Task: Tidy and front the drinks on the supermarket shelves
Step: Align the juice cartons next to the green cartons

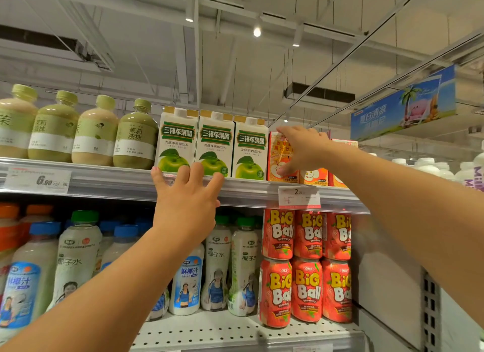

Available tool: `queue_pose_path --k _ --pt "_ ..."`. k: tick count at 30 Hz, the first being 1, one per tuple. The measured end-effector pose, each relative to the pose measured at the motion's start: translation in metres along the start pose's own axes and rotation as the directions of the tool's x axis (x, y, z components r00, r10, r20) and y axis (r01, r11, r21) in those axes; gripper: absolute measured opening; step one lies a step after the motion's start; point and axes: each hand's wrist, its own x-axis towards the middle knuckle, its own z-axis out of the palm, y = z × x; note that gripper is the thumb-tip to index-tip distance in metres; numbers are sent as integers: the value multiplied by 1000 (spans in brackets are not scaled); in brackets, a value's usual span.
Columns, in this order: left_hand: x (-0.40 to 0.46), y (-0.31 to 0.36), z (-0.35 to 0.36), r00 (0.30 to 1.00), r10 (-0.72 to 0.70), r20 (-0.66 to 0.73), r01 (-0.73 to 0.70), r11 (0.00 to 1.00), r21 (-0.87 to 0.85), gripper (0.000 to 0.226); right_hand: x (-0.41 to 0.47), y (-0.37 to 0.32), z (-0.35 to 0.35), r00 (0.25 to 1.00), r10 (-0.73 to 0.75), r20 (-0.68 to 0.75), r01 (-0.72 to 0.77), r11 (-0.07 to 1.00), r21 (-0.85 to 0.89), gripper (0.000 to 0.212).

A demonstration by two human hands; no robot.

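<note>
On the top shelf (pixel 117 180), four green-capped tea bottles (pixel 135 135) stood in a row at the left, labels mostly facing out, above a price tag (pixel 38 181) on the shelf rail. Just right of them stood three white apple cartons (pixel 216 144), side by side and touching, fronts square to the aisle. Your left hand (pixel 187 197) was raised against the shelf edge below the first two cartons, fingers spread and straight, their tips reaching the bases of the cartons and holding nothing. Below it, on the lower shelf (pixel 209 333), stood white coconut bottles (pixel 217 262) with blue and green caps, some hidden behind your left forearm. Farther right, your right hand (pixel 303 150) reached onto the top shelf and gripped an orange carton (pixel 279 155), just beside the third apple carton, fingers curled over its top and thumb down its front. More orange cartons (pixel 314 177) sat low behind your right wrist, only their bottoms showing. A second price tag (pixel 299 197) hung from the rail under them. Beneath it, red cans (pixel 306 289) were stacked two high in three columns. At far right, a blue banner (pixel 403 105) hung from the ceiling, over white bottles (pixel 427 165) on a farther shelf.
</note>
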Motion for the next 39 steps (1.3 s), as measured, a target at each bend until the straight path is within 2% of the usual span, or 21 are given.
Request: queue_pose_path --k 3,6,9,12,14,16,18,23,29,33,39 --pt "-1 0 -1 1000 0 2 0 1000 1 47 -1 4 0 1000 -11 -8 12 998 57 98" --pt "0 1 -1 1000 -1 1 1 1000 -1 46 0 3 3 999 -16 -40 16 1000 13 95" --pt "-1 0 -2 1000 -3 -2 3 1000 -7 46 0 1 5 999 -14 -39 12 999 -37 99" --pt "-1 0 -1 1000 -3 -4 3 1000 -9 46 -11 -1 5 999 -23 -30 23 1000 -13 105" --pt "-1 0 -1 1000 -6 -5 6 1000 -9 47 -30 -10 11 986 -70 -154 81 995 65 95" --pt "-1 -1 -2 1000 -8 4 8 1000 -19 46 -57 -30 26 926 -177 -333 240 958 159 74" --pt "-1 -3 -5 1000 -2 27 2 1000 -26 46 -87 -52 45 878 -264 -400 362 912 194 58" --pt "-3 -5 -15 994 -11 110 15 999 -40 50 -114 -73 88 908 -307 -284 352 929 119 57" --pt "-15 -29 -34 948 101 303 -120 992 44 71 -115 -80 96 917 -280 -284 324 938 124 80" --pt "-31 -58 -53 948 24 319 -34 999 28 71 -116 -92 93 937 -227 -266 258 962 87 82" --pt "-51 -133 -67 937 -75 342 16 985 173 66 -119 -105 89 959 -162 -233 168 986 3 84"
